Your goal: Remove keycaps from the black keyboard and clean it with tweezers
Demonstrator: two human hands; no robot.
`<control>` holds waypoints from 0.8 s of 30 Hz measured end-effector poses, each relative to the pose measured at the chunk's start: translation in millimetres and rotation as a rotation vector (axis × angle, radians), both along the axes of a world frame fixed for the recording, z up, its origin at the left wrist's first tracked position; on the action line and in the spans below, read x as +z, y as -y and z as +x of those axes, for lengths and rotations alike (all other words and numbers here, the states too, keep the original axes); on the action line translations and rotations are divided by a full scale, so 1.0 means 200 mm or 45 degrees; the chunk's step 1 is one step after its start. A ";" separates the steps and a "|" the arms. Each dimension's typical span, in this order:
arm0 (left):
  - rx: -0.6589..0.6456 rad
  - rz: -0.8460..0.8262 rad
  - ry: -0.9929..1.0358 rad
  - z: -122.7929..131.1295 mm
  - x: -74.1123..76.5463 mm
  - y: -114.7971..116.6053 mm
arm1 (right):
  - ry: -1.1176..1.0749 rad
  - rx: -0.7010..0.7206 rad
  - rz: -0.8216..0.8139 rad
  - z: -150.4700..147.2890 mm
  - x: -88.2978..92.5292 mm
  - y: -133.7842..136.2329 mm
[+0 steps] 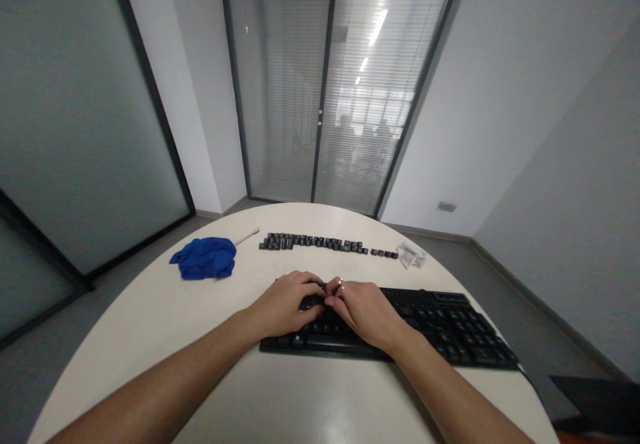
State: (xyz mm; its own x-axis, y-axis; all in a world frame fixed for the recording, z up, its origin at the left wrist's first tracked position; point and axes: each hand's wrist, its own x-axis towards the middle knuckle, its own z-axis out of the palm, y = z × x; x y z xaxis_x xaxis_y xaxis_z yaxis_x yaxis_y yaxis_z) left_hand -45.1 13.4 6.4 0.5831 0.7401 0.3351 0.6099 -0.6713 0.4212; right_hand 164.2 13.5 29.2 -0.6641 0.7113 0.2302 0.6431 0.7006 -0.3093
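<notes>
A black keyboard (pixel 345 347) lies across the near part of the table. My left hand (pixel 287 304) rests over its left section, fingers bent and thumb apart from the index finger, with black keys showing in the gap. My right hand (pixel 363 311), with a ring on one finger, meets it there. Its thumb and fingers are pinched together low over the upper keys. Whatever may be between those fingertips is hidden. Beyond the keyboard, loose black keycaps (pixel 320 241) stand in rows.
A crumpled blue cloth (pixel 205 258) lies at the left beside a thin pale stick (pixel 247 236). Crumpled white, clear-looking packaging (pixel 412 255) sits at the right end of the keycap rows. The round-edged white table (pixel 280 397) curves away; a dark object (pixel 600 401) is at lower right.
</notes>
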 end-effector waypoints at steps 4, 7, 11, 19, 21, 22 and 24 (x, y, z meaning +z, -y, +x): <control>0.021 0.023 -0.015 0.00 0.00 0.01 | -0.007 -0.066 0.021 -0.02 -0.01 0.00; 0.011 0.000 0.002 -0.01 -0.01 0.01 | -0.126 -0.141 -0.036 -0.01 -0.04 -0.02; -0.001 -0.028 0.027 -0.01 -0.02 0.00 | -0.323 -0.193 -0.154 -0.01 -0.06 -0.05; 0.025 -0.018 -0.011 0.00 -0.04 -0.01 | -0.611 -0.162 -0.414 0.00 -0.11 -0.08; 0.026 -0.005 -0.010 0.00 -0.04 -0.02 | -0.676 -0.167 -0.474 0.01 -0.12 -0.09; 0.027 0.002 -0.012 0.00 -0.04 -0.02 | -0.703 -0.174 -0.504 0.01 -0.13 -0.10; 0.027 0.025 -0.020 0.00 -0.05 -0.02 | -0.740 -0.189 -0.548 0.01 -0.14 -0.11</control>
